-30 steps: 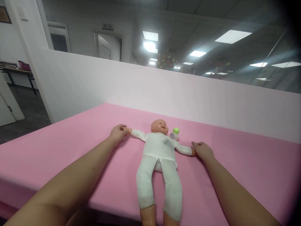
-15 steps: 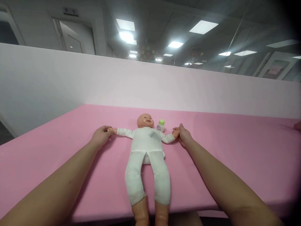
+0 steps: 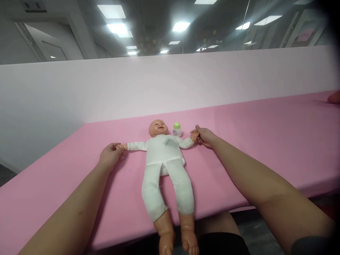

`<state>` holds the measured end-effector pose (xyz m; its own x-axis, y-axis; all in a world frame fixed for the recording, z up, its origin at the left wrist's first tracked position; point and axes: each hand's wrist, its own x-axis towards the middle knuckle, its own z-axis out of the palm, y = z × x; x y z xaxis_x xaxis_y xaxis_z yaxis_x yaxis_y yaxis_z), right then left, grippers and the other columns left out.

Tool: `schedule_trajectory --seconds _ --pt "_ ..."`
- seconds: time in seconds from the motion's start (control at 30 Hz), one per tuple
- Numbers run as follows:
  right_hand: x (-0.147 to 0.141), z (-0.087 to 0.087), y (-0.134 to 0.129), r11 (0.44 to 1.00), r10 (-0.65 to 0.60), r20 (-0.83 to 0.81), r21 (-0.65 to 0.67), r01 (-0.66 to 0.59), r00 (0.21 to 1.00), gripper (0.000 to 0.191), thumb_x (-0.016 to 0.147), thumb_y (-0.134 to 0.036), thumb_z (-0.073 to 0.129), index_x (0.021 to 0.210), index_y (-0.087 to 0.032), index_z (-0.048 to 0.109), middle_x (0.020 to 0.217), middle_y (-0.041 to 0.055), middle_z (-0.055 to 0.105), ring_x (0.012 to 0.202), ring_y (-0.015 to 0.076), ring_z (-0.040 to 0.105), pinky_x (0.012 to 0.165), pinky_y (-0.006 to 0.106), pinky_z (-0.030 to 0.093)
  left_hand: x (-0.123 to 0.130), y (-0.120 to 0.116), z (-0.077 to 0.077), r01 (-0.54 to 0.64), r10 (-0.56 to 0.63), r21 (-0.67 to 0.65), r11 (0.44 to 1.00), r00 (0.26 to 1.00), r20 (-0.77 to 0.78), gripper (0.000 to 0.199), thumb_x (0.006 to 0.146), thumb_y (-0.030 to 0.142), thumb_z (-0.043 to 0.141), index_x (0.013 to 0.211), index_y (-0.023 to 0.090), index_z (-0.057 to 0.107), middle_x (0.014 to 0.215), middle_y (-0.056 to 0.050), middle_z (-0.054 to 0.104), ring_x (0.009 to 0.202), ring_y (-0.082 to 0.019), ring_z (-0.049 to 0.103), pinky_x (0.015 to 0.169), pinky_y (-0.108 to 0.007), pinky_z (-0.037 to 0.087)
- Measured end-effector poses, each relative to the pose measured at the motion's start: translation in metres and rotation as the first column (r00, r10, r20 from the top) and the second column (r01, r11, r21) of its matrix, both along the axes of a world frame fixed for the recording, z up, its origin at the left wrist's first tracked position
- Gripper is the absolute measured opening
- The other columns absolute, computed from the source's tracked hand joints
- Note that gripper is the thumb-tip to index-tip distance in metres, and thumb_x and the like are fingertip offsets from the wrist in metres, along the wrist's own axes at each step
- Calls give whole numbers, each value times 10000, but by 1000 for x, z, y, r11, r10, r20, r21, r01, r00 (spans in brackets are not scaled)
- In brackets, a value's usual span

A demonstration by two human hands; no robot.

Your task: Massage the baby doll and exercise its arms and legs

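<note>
A baby doll (image 3: 163, 152) with a white cloth body lies on its back on the pink table cover (image 3: 228, 170), head away from me, feet past the near edge. My left hand (image 3: 109, 156) is closed around the doll's hand on the left side, that arm stretched straight out. On the other side, my right hand (image 3: 205, 137) pinches the doll's other hand between thumb and fingers, the doll's arm slightly bent. Close by the doll's head and shoulder stands a small clear bottle (image 3: 177, 130) with a light green cap.
Behind the table rises a low white wall (image 3: 170, 85), with glass above it reflecting ceiling lights. At the far right edge a reddish object (image 3: 334, 97) shows in part; I cannot tell what it is. My legs (image 3: 220, 230) are under the near edge.
The view has tilted and shifted, showing more of the table's right side and the doll's feet. Both hands keep their hold on the doll's hands, whose arms stay spread.
</note>
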<state>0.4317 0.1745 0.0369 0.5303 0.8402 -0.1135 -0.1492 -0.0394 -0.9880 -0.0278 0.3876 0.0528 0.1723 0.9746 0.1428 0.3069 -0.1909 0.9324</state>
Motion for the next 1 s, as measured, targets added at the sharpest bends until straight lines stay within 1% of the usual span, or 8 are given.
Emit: schedule_trajectory --seconds 0.17,0.27,0.37,0.57,0.67,0.77,0.87,1.0 --pt "7 -3 -2 995 80 -30 62 -78 996 466 996 -560 617 935 -112 727 740 79 661 513 117 504 408 217 395 1 -3 1 -7 8 -10 1000 1000 22 516 674 359 835 1134 184 681 1017 -101 745 784 -218 722 690 -345 618" --pt "4 -2 -1 998 14 -47 64 -11 999 539 1017 -620 522 920 -128 721 685 63 632 471 114 467 389 222 378 1 -5 2 -11 11 -9 1000 1000 -1 518 696 365 830 1158 189 677 1040 -110 742 797 -226 730 685 -344 621" --pt "-3 0 1 996 -55 -52 70 59 997 502 1030 -591 521 904 -144 709 667 51 630 452 107 451 389 217 371 1 -7 3 -28 28 -1 1000 1000 4 582 704 360 830 1230 194 643 1083 -123 730 802 -228 738 674 -343 625" --pt "-17 2 1 990 -116 -56 79 121 992 387 1065 -488 501 919 -168 663 858 90 737 502 126 513 435 239 436 2 -12 7 -43 43 -5 999 999 4 612 703 346 818 1264 194 625 1083 -126 730 781 -224 739 657 -332 619" --pt "-21 2 -1 987 -134 -41 84 137 990 345 1068 -436 482 933 -168 652 846 83 734 482 120 490 431 238 426 3 -12 7 -37 37 -10 999 999 4 608 692 346 820 1251 190 640 1078 -124 734 772 -228 737 656 -333 613" --pt "-20 2 -5 985 -157 -18 73 158 987 331 1054 -432 488 932 -168 647 672 30 645 406 95 359 369 219 312 2 -7 4 -28 28 -15 1000 999 15 591 677 340 826 1223 184 662 1063 -120 743 764 -230 733 659 -333 610" --pt "-16 2 -10 988 -150 4 29 149 989 287 1011 -418 556 908 -166 650 531 -43 467 380 82 245 342 212 206 1 0 -2 -26 27 -25 999 998 56 565 669 340 824 1189 169 683 1031 -122 749 781 -238 734 669 -333 609" --pt "-6 5 -21 996 -88 49 -11 88 995 265 961 -398 612 967 -149 705 525 -71 374 396 81 245 347 205 200 0 7 -6 -49 53 -42 998 992 112 560 666 333 819 1181 157 686 1028 -125 750 797 -235 733 684 -330 608"
